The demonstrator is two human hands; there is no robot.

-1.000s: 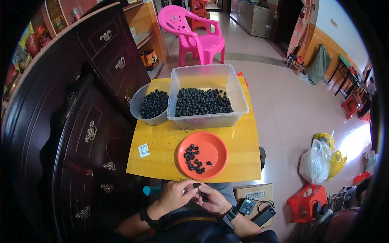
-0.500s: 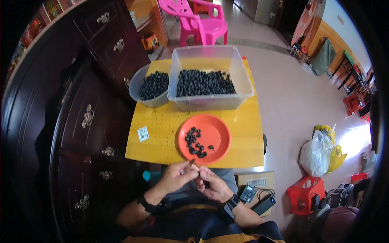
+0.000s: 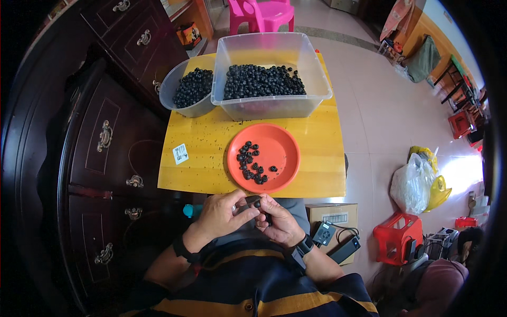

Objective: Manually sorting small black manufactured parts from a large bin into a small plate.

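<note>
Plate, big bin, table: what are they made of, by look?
Plate: likely plastic, smooth with a soft sheen; even orange-red colour, raised rim. Bin: almost surely clear plastic, slightly milky; light passes through its walls, and it has a moulded lip. Table: yellow, mildly glossy top, faintly streaked; could be varnished wood or a wood-look laminate, can't tell.

A dark wooden cabinet (image 3: 84, 153) with metal handles stands left of the yellow table (image 3: 319, 158); a pink plastic chair (image 3: 274, 18) stands beyond the table; right of the table, pale glossy floor (image 3: 364, 105) catches bright glare (image 3: 462, 174); a red stool (image 3: 396, 238) stands nearer the table than that glare.
</note>
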